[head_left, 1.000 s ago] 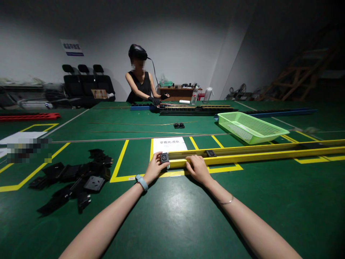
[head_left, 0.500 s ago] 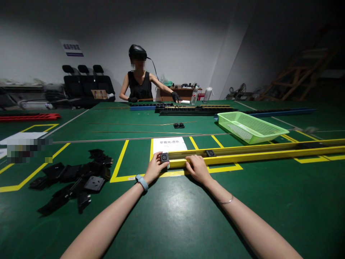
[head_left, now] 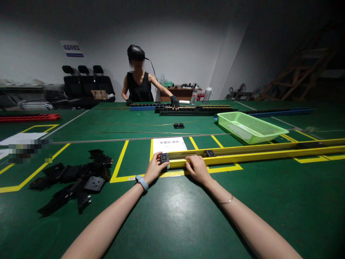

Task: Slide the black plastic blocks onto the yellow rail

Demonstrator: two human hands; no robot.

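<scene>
We find the black socket module (head_left: pixel 164 157) at the left end of the yellow rail (head_left: pixel 250 153), its socket face visible, grasped between the thumb and fingers of the left hand (head_left: pixel 155 167). Whether its edge has entered the channel we cannot tell. The right hand (head_left: pixel 198 169) has its fingers curled over the rail's near wall, grasping it; the tips are hidden, so we cannot judge the pressure. A 2nd module (head_left: pixel 210 153) sits in the channel, just beyond that hand. The rail lies on the green desk (head_left: pixel 172 219); loose black parts (head_left: pixel 95 183) are heaped to the left.

We judge alignment to be the critical point. The module should be kept level and square to the rail's mouth, held by its sides so no fingertip is pinched. Pressure should run along the rail, light and even, while the right hand steadies the wall without squeezing it inward. Should the module bind, we advise re-squaring it rather than forcing it.
</scene>
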